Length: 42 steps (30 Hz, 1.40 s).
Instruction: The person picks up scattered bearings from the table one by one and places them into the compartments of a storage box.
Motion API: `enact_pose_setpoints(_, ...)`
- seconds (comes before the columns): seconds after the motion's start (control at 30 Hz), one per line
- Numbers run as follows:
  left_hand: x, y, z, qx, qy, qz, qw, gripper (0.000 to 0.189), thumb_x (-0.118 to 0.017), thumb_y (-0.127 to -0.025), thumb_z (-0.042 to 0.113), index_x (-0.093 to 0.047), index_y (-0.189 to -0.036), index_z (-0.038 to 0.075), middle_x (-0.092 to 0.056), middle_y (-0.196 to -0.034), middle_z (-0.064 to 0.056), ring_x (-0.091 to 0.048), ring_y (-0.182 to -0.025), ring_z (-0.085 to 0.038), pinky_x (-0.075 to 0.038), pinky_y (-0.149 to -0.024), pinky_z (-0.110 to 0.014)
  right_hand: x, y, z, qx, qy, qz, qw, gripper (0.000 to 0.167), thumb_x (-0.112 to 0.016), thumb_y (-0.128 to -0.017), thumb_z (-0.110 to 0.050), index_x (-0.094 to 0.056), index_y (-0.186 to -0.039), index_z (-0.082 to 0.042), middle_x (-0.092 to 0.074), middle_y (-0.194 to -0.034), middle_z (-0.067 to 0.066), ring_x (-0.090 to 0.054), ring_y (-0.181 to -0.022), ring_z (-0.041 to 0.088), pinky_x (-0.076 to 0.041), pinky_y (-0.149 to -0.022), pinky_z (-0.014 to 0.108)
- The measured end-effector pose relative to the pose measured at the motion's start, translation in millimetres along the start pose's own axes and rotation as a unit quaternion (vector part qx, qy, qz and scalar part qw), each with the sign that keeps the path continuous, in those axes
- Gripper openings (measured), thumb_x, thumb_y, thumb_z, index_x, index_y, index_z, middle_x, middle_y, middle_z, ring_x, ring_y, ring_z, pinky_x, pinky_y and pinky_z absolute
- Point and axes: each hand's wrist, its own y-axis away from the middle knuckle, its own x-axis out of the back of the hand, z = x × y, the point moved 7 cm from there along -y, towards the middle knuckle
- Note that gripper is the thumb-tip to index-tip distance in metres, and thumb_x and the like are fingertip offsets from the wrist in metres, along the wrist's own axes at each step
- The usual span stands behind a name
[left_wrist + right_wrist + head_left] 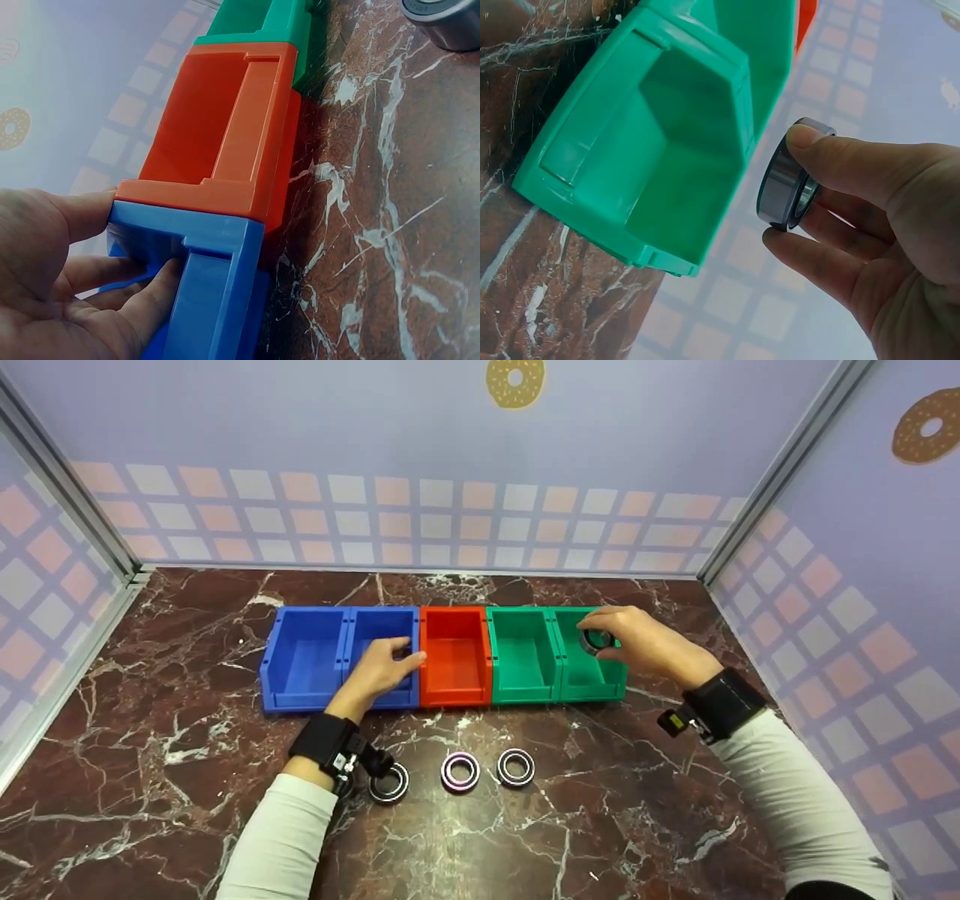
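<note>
My right hand [637, 641] pinches a dark steel ball bearing [784, 184] between thumb and fingers, above the right-hand green bin [652, 150]. The bearing is tilted on edge and apart from the bin. My left hand [82, 285] reaches over the right-hand blue bin [202, 300]. Its fingers dip inside that bin, while the thumb lies at the rim beside the red bin [454, 660]. No held object shows in it. The deeper inside of this blue bin is hidden by the hand.
On the marble table lie a bearing [388, 801] partly behind the left wrist camera, a purple-ringed bearing [460, 788] and another bearing [516, 784]. The left blue bin [304, 667] and inner green bin [523, 656] complete the row. Patterned walls [435, 442] stand behind and beside.
</note>
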Motion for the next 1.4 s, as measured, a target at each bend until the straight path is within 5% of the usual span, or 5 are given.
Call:
enact_pose_setpoints(0.27,0.5,0.2,1.3,-0.023,0.000,0.008,0.9997,0.061,-0.057,-0.100,0.024,-0.037,-0.147,-0.009,-0.037,-0.154,-0.027,-0.033,-0.146,-0.037,-0.030,-0.122,-0.047,-9,-8.4,11,-0.015,-0.001,-0.002,0.9999,0.049,-0.076,-0.083,-0.003,-0.061,-0.130,0.000,-0.061,-0.131,0.021,-0.058,-0.120,0.039,-0.054,-0.097,0.046)
enact_pose_setpoints(1.4,0.2,-0.9,0.6,-0.014,-0.007,0.001,0.9999,0.063,-0.056,-0.100,0.026,-0.035,-0.148,-0.008,-0.035,-0.155,-0.027,-0.033,-0.146,-0.038,-0.028,-0.122,-0.047,-52,-29.0,33,-0.045,-0.043,-0.019,0.9979,0.050,-0.077,-0.082,-0.001,-0.062,-0.129,0.003,-0.064,-0.129,0.022,-0.059,-0.122,0.037,-0.052,-0.100,0.048)
